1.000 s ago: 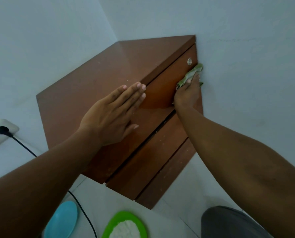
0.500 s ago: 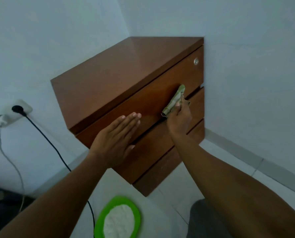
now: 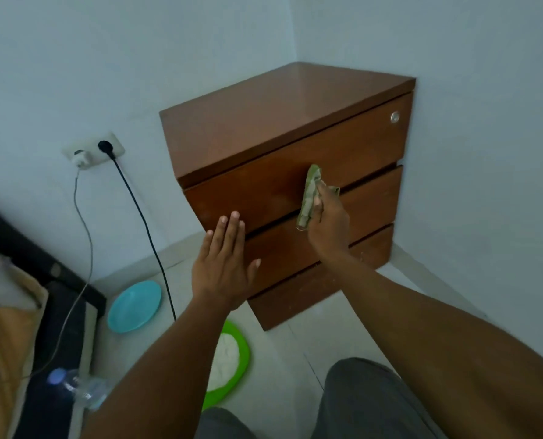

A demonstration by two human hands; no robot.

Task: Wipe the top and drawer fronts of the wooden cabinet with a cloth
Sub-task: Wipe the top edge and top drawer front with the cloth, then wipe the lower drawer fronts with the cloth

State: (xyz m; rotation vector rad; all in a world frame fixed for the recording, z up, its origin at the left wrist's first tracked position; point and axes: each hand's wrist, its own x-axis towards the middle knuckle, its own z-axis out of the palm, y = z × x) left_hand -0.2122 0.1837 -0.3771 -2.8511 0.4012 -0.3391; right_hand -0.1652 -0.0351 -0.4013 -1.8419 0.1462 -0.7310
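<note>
The wooden cabinet sits in the corner where 2 pale walls meet, its right side tight against the wall, its 3 drawer fronts facing me. My right hand is curled around a bunched green cloth, fingers closed on it, pressing it against the lower edge of the top drawer front where the dark gap to the middle drawer front runs. A small round metal lock shows at the top drawer's upper right corner. My left hand is fully open and empty, fingers straight and together, palm toward the left end of the middle drawer front; I cannot tell if it touches the wood. On the floor left of the cabinet lies a blue plate, and nearer me a green plate with something white on it, partly behind my left forearm. A black cord runs down from a wall socket. A clear plastic bottle lies at lower left.
</note>
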